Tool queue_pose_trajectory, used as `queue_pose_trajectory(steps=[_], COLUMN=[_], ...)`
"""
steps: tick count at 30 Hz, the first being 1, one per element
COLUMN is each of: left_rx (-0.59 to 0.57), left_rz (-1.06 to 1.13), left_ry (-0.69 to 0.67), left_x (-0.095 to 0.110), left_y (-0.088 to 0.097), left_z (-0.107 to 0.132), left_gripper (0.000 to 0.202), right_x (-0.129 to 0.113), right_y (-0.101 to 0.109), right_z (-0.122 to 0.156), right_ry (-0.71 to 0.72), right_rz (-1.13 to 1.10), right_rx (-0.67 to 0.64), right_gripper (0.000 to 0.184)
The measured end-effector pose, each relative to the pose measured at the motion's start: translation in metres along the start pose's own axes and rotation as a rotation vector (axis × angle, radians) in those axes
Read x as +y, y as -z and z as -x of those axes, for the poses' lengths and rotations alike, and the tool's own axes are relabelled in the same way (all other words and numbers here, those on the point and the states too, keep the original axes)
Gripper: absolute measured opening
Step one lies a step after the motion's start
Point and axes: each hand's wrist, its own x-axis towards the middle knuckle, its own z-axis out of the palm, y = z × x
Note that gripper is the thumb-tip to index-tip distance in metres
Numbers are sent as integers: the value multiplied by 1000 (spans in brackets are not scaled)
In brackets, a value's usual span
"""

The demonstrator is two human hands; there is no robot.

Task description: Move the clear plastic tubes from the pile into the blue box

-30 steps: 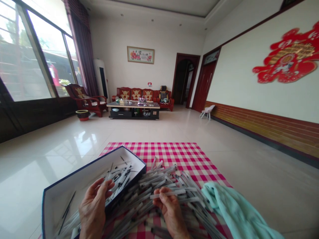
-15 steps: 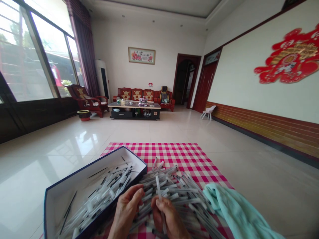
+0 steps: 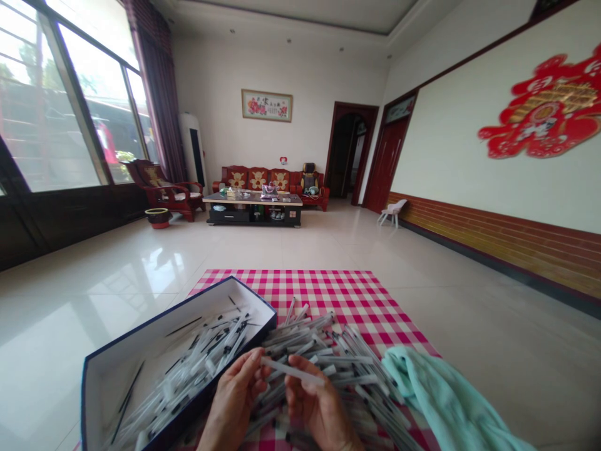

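A translucent white pen barrel lies slantwise between my hands, above the pile. My left hand is closed, pinching its left end between thumb and fingertips. My right hand has its fingers curled around the right part, with the barrel lying across index finger and thumb. Beneath both hands spreads a heap of similar pens, clear-white with black ends. To the left, a shallow white box with a blue rim contains more of these pens and several thin black rods.
A pink-and-white checked cloth lies under the pile. At the right rests a crumpled mint-green cloth. Farther off are a low table, a red wooden sofa, an armchair and a small chair.
The barrel was upright in my right hand; now it is tipped nearly level, its left end in my left hand's pinch. My right hand's grip has loosened.
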Motion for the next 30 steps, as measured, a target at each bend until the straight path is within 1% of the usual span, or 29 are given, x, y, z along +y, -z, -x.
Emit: queue_pose_trajectory(steps=[2,4,6,8,11,15,19,22,24,30], left_rx=[-26,-96,-163,-209,-270,-332,-290,-247,-223,-170], left_rz=[22,-22,-102,-168,-177,-150,-174,-203,-227,-298], left_ry=[14,-3,-33,-37,-4,-1,-19,-44,-53,-101], left_x=[-4,-11,-19,-25,-31,-33,-35,-35,-35,-37], left_y=[-1,-3,-5,-6,-4,-1,-5,-9,-10,-12], left_z=[0,1,2,2,0,-3,-4,-4,-3,1], left_gripper=[34,32,33,36,38,42,43,39,39,43], right_x=[0,1,2,3,3,3,2,-1,-4,-5], right_y=[0,1,2,4,6,8,7,5,4,3], right_z=[0,0,0,-1,-3,-5,-7,-7,-7,-5], right_ry=[99,138,150,150,147,165,172,231,255,235], right_rz=[21,57,89,114,128,137,227,429,524,489], right_rx=[1,16,37,32,34,113,159,219,243,233], right_gripper=[42,35,24,18,15,16,17,19,20,23])
